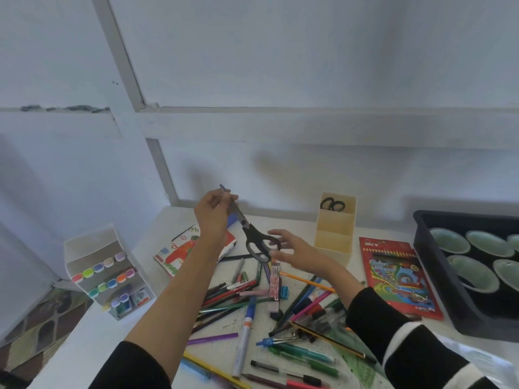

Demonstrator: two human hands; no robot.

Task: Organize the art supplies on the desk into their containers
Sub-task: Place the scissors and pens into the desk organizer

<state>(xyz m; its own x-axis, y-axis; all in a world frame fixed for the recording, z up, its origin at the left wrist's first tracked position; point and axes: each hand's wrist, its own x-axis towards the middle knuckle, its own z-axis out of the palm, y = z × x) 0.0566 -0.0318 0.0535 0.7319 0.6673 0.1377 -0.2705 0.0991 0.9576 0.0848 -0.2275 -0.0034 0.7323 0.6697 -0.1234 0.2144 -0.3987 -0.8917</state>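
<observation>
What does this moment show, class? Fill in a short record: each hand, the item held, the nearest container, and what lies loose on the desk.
left hand: pinches the scissors by the blades, black handles hanging down
right hand: open, fingers spread at the handles; contact unclear
nearest container: wooden holder, upright behind the right hand, with a second pair of scissors in its back compartment
loose on desk: heap of pens, pencils and markers beneath the hands
</observation>
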